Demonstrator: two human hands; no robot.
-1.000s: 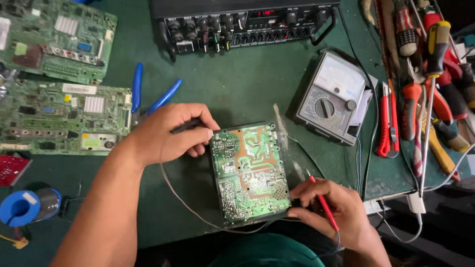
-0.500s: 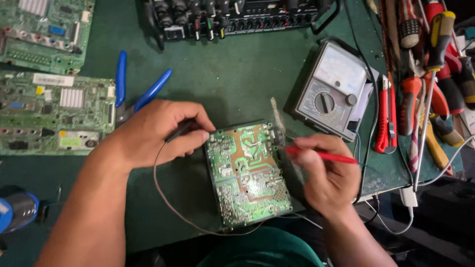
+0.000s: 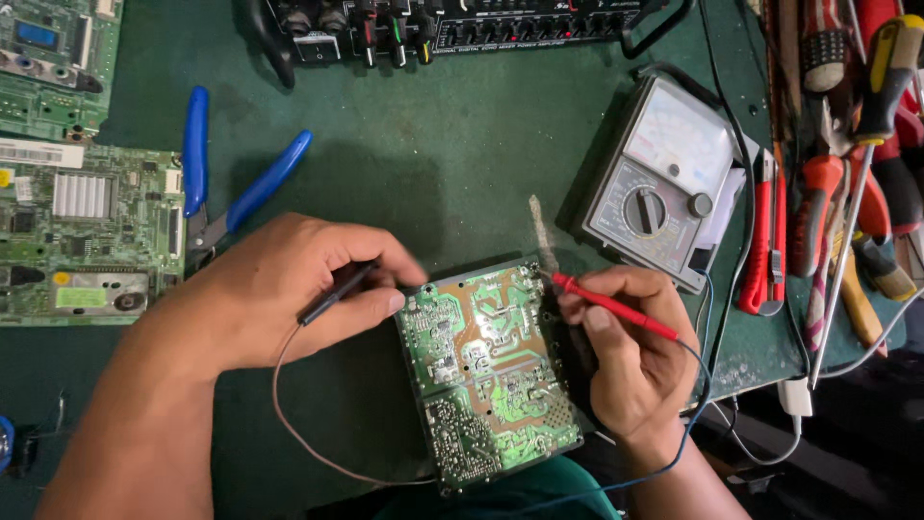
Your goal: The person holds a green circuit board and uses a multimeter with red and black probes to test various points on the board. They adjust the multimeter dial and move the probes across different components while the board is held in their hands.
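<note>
Right hand now shifted up beside the green circuit board on the mat, fingers pinching a thin red probe, left hand pinching a slim black probe, grey boxy meter nearby.

Black probe tip behind left hand fingers; screwdrivers cropped at edge.

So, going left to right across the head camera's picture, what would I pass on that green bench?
Green circuit boards with a silver heat sink → blue-handled pliers → left hand holding a black probe → green and copper circuit board → right hand holding a red probe → grey dial meter → red-handled cutter.
</note>
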